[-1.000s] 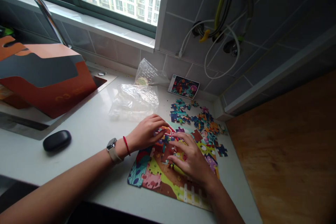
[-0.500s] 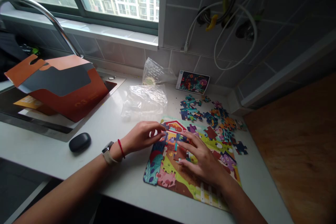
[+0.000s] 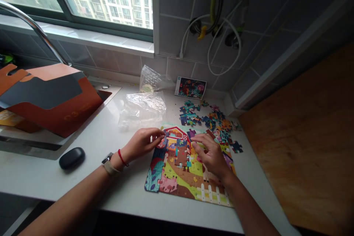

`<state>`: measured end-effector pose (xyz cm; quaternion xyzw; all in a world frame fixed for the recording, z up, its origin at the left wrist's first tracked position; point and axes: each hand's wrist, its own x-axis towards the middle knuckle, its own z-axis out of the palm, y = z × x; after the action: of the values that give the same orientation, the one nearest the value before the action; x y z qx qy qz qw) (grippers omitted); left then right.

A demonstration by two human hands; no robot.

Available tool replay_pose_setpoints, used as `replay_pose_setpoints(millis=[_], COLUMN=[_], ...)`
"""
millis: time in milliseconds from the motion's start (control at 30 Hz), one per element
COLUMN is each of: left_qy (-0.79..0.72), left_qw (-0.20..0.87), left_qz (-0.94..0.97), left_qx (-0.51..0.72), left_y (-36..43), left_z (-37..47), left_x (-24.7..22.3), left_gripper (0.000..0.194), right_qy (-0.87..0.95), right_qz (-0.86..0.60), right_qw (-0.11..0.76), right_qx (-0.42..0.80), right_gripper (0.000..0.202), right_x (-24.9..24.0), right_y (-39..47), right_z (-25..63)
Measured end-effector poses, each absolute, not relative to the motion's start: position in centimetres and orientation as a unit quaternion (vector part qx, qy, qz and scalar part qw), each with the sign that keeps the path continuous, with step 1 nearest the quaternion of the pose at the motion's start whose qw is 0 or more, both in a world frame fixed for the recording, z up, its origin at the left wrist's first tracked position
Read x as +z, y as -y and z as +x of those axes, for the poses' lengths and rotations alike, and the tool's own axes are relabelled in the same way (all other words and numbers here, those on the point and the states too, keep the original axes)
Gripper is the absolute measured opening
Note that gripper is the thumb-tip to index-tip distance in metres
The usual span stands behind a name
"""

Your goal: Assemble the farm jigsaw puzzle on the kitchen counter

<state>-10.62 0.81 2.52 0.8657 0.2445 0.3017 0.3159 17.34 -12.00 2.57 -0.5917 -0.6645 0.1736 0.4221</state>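
A farm-scene jigsaw puzzle (image 3: 184, 182) lies on the counter, mostly joined, with a red barn, a pink pig and a white fence. My left hand (image 3: 146, 142) is at its upper left edge, fingers stretched out and fingertips touching the pieces beside the barn roof. My right hand (image 3: 211, 155) hovers over the right part, fingers bent and apart from the thumb, with nothing visible in them. Close to its fingertips is a loose purple puzzle piece (image 3: 191, 133). A brown puzzle piece (image 3: 181, 156) lies on the barn doorway. The right hand hides part of the puzzle.
Loose puzzle pieces (image 3: 190, 112) are heaped behind the puzzle. A picture card (image 3: 190, 87) leans on the tiled wall, beside clear plastic bags (image 3: 143, 107). To the left are a black oval case (image 3: 72, 158) and an open orange box (image 3: 55, 114) over the sink.
My right hand has lifted and shifted back from the barn, uncovering the doorway; its fingers have drawn closer together. My left hand stays by the roof. The camera view has turned slightly right.
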Motion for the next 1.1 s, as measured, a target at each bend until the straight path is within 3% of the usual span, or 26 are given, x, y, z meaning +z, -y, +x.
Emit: replay_pose_setpoints(millis=[333, 500, 600, 733, 833, 967, 1100], left_qy=[-0.275, -0.214, -0.105, -0.081, -0.075, -0.082, -0.139], left_qw=[0.365, 0.509, 0.521, 0.475, 0.418, 0.337, 0.341], left_qz=[0.826, 0.789, 0.822, 0.846, 0.875, 0.910, 0.884], left_qx=[0.330, 0.270, 0.205, 0.228, 0.231, 0.225, 0.286], left_y=[0.0, 1.7, 3.2, 4.2, 3.8, 2.2, -0.2], left_z=[-9.1, -6.9, -5.4, -3.7, -2.9, -3.1, -4.6], left_x=[3.2, 6.1, 7.6, 8.0, 7.7, 6.9, 5.1], left_gripper=[0.026, 0.053, 0.069, 0.043, 0.039, 0.039, 0.035], right_qy=[0.653, 0.753, 0.784, 0.742, 0.721, 0.785, 0.797], right_qz=[-0.555, -0.401, -0.305, -0.332, -0.391, -0.413, -0.474], right_qw=[0.479, 0.445, 0.453, 0.484, 0.476, 0.375, 0.307], right_qx=[0.191, 0.272, 0.297, 0.323, 0.317, 0.269, 0.215], right_gripper=[0.016, 0.021, 0.031, 0.038, 0.035, 0.024, 0.021], right_x=[4.0, 6.4, 6.7, 6.5, 6.4, 6.5, 7.6], right_y=[12.3, 14.6, 15.3, 14.7, 14.1, 14.3, 13.5], right_z=[17.0, 12.6, 9.5, 8.6, 9.4, 10.5, 13.7])
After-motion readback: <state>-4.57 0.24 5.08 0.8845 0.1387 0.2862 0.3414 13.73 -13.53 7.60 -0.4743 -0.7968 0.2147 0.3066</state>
